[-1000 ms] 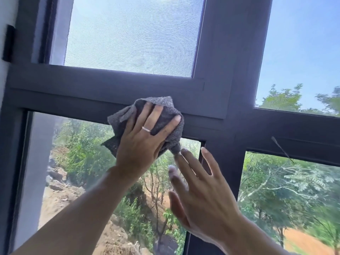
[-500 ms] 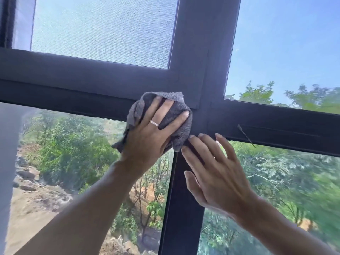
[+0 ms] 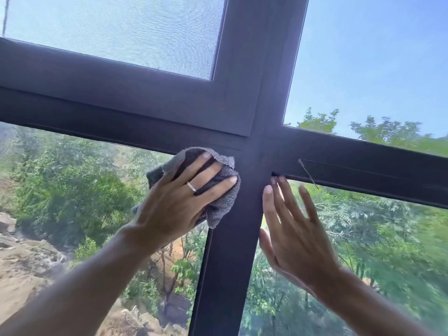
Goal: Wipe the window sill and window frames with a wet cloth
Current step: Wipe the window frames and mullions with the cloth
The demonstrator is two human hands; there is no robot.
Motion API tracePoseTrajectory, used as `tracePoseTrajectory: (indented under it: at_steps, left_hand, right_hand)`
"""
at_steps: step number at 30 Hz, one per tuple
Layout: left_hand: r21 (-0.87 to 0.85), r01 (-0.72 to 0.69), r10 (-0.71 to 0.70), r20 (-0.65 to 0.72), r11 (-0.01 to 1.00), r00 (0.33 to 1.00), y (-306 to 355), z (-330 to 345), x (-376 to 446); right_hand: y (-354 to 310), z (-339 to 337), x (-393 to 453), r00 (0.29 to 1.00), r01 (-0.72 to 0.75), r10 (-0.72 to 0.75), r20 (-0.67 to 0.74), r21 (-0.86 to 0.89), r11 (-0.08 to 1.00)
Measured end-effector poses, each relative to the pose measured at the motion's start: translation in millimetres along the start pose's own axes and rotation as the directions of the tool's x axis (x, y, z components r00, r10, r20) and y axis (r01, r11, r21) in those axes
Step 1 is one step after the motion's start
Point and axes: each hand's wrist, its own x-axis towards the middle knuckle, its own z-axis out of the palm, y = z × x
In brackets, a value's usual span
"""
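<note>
A grey terry cloth point(image 3: 218, 190), bunched and rumpled with a loose fold hanging at its lower edge, is pressed against the dark window frame point(image 3: 242, 238) just left of the point where the upright bar crosses the horizontal rail. The left hand point(image 3: 174, 204) lies flat over the cloth with fingers spread and fairly straight, a plain ring point(image 3: 192, 186) on one of them; the cloth shows above, between and below the fingers and partly overlaps the lower left pane point(image 3: 72, 202). The right hand point(image 3: 293, 229) is apart from the cloth, on the other side of the upright bar, fingers straight and slightly fanned, resting against the lower right pane point(image 3: 375, 238) with fingertips point(image 3: 268, 190) near the inner corner of the frame. A mesh screen point(image 3: 121, 27) fills the upper left opening.
</note>
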Motion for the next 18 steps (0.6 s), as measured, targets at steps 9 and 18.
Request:
tracePoseTrajectory:
  at_steps: [9,18]
  left_hand:
    - [-0.172,0.085,-0.059,0.152,0.981,0.987,14,0,-14]
    - [-0.306,0.040,0.004,0.142,0.951,0.990,37,-13,-60]
  right_hand:
    - [-10,2,0,0.999,-0.038,0.038,0.000,0.082,0.996]
    - [-19,-14,-3,0.996,-0.071,0.063,0.067,0.129,0.989]
